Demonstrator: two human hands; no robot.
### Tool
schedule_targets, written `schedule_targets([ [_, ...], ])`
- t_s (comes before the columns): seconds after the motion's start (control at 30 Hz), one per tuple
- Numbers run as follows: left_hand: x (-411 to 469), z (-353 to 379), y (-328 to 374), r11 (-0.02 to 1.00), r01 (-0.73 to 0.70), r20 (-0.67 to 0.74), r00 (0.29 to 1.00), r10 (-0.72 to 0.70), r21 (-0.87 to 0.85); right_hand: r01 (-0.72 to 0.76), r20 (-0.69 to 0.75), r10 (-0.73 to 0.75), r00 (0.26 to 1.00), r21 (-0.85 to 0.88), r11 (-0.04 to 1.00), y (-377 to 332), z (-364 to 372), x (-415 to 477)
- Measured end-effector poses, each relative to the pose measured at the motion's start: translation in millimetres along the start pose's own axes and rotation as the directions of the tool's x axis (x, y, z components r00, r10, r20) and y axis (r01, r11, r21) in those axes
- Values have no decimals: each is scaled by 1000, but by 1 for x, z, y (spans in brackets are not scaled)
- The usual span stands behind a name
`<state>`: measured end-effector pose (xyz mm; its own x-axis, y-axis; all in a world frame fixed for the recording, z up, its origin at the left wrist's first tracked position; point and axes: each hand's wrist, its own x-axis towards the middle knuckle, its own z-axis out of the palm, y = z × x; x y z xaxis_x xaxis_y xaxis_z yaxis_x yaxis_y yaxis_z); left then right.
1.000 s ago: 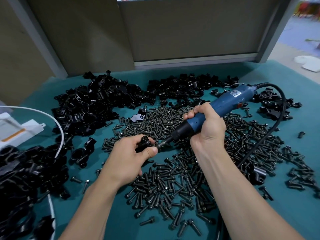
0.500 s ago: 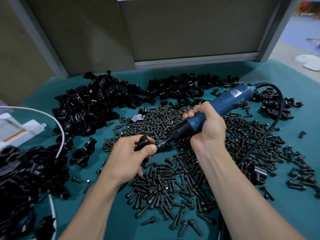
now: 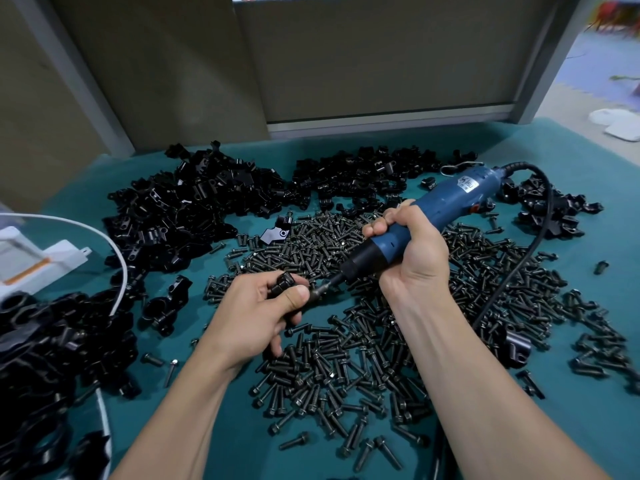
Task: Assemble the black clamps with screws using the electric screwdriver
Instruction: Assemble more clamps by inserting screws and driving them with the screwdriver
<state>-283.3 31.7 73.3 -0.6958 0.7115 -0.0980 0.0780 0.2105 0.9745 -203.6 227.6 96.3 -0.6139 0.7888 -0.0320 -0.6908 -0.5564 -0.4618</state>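
Clamp point(image 3: 284, 283) seemingly touching screwdriver point(image 3: 446, 199) bit.

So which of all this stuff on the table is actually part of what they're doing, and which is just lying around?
In the job:
electric screwdriver, gripped by the right hand
black clamp, pinched in the left hand
loose screws
clamp heaps

Just lying about:
white box at the left edge
white cable
white items on the floor

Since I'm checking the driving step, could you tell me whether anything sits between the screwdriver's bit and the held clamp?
Nothing visible does: the bit of the electric screwdriver meets the black clamp directly, just beside the thumb of the left hand.
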Motion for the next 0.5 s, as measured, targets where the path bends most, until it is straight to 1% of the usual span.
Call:
schedule_targets([
  [0.17,1,0,1,997,46,24,999,-45,-68,-11,68,10,998,15,1000,-3,3,0],
  [0.37,2,0,0,998,43,16,999,-43,-53,-10,42,10,999,-13,1000,-2,2,0],
  [0.5,2,1,-1,998,35,13,999,-34,-55,-13,62,14,998,-15,1000,-4,3,-1],
])
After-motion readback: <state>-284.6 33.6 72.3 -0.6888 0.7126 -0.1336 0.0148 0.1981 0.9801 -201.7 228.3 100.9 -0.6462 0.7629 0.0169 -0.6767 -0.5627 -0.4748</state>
